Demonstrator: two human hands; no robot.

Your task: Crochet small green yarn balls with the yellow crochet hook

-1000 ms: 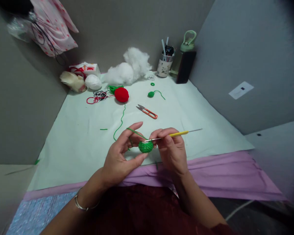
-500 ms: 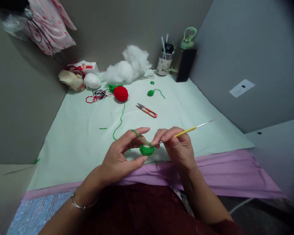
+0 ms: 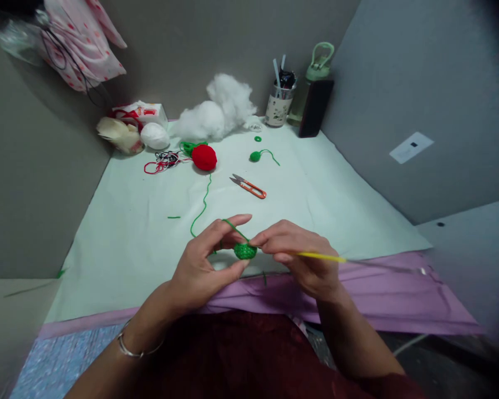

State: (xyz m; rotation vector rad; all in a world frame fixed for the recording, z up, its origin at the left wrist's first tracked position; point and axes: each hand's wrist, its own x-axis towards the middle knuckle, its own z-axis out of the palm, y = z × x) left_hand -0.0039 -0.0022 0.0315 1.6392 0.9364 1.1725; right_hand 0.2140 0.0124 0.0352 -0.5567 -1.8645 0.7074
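Observation:
Between thumb and fingers, my left hand (image 3: 208, 255) pinches a small cup-shaped green crochet piece (image 3: 245, 251). Green yarn (image 3: 235, 226) runs taut over its raised index finger to the top of the piece; more of this strand trails across the cloth toward the red yarn ball (image 3: 204, 158). A crochet hook (image 3: 322, 256) with a yellow grip is held in my right hand (image 3: 299, 252), its rear end pointing right and blurred. The working tip of the hook is hidden by my right fingertips, which meet the upper right edge of the crochet piece.
Orange thread snips (image 3: 248, 187) lie open beyond my hands. Farther back are a small green crocheted ball (image 3: 255, 157), white stuffing (image 3: 212, 113), a white yarn ball (image 3: 155, 136), a pen cup (image 3: 279, 105), a green-lidded bottle (image 3: 319, 69) and a dark phone (image 3: 316, 108).
My right hand has turned, swinging the hook's rear end from up-right to slightly down-right. The crochet piece has shifted a little to the left and up, still in my left hand.

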